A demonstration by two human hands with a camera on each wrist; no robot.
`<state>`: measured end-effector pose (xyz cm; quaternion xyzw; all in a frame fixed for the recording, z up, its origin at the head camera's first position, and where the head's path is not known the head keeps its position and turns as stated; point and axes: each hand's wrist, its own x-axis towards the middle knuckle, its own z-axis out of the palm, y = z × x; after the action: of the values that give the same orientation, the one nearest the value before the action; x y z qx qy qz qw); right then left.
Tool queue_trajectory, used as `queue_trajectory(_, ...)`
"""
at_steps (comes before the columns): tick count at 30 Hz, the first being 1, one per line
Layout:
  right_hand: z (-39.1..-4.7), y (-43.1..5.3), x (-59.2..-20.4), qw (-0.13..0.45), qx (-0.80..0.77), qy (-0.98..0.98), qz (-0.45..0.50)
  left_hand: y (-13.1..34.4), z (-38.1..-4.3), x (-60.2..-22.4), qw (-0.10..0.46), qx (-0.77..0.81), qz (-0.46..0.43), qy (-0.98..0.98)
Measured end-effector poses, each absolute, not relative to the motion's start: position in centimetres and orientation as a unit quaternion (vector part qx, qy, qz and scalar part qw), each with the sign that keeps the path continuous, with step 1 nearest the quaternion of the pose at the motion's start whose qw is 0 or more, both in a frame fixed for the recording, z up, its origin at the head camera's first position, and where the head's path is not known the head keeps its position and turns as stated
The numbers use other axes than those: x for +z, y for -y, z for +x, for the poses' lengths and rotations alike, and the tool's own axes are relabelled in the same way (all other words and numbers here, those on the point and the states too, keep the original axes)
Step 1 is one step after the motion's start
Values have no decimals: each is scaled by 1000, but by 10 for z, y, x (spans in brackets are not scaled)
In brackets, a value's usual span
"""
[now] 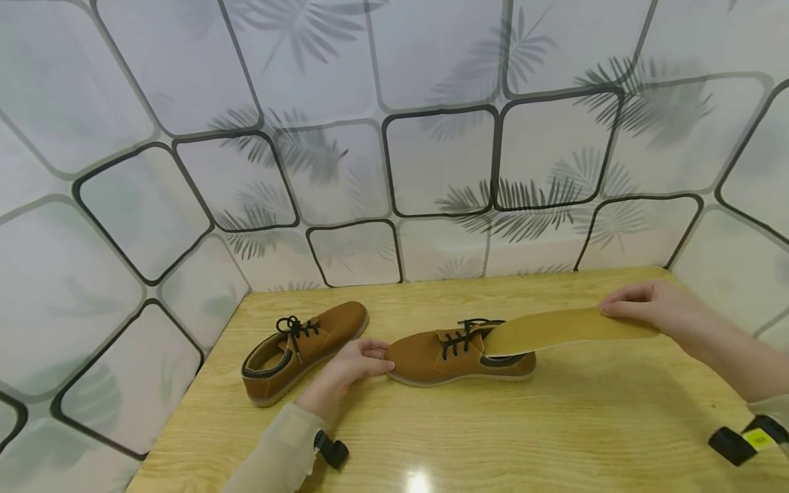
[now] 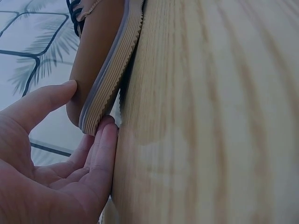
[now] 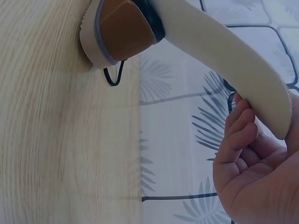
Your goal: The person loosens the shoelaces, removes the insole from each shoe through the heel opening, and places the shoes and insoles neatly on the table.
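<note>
A brown lace-up shoe [image 1: 425, 356] lies on its sole in the middle of the table, toe to the left. My left hand [image 1: 360, 359] grips its toe; in the left wrist view the thumb [image 2: 65, 91] presses the upper and the fingertips sit under the sole's edge. A tan insole [image 1: 555, 329] slants out of the shoe's opening, its front end hidden inside. My right hand [image 1: 659, 311] pinches the insole's far end above the table. From the right wrist view, the insole's pale underside [image 3: 224, 51] shows, bent in a curve, beside the curled fingers [image 3: 238, 135].
A second brown shoe [image 1: 302, 349] with tied black laces stands to the left, toe angled away. The wooden table [image 1: 493, 438] meets a patterned cloth [image 1: 444, 164] at the back and sides. Camera straps sit on both wrists.
</note>
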<state>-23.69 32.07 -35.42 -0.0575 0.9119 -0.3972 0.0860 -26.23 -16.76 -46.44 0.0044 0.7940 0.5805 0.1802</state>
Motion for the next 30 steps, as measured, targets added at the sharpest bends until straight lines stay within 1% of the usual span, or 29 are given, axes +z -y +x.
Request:
queue_trajectory(11,-236,-344,-357,107,-452,-885,-33,167,-264,-464,185,584,1,-791)
queue_trajectory(20,-233,-348,-356,120,-472,-873,-18,168,-264,-463,187,580,2,-793)
queue_trajectory(30,-235,-351,-361,121,-431,-894,6,167,-262,-460,197,585,15,-786)
